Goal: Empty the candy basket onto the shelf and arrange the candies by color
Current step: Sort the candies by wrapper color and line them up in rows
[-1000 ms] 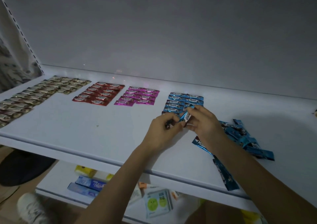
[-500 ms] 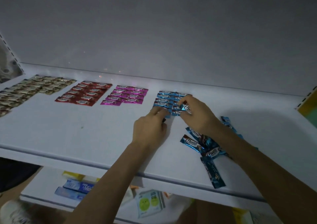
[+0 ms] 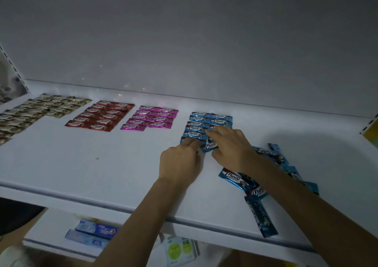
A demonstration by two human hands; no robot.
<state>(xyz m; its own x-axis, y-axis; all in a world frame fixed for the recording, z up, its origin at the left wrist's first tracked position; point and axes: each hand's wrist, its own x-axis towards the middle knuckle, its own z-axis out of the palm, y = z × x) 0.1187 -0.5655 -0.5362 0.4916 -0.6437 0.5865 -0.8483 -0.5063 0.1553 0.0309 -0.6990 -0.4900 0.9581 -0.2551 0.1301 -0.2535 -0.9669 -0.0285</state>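
Head camera shows our left hand [image 3: 180,162] and right hand [image 3: 233,146], fingers unclenched, pressing a blue candy [image 3: 210,145] flat at the near edge of the blue block [image 3: 206,121] on the shelf [image 3: 102,174].

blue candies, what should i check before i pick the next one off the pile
1. Newest blue candy squared with the blue grid: not ok, it looks tilted in the front row.
2. Right hand let go of it: cannot tell, the hand lies spread over it.
3. Left hand free: not ok, its fingers rest on the grid's front-left candy.
4. Loose blue pile reachable: ok, it lies beside and under the right forearm.
5. Colours kept apart: ok, red group, pink group and blue grid have gaps between them.
6. Lone blue candy safe on the shelf: not ok, it lies close to the front edge.
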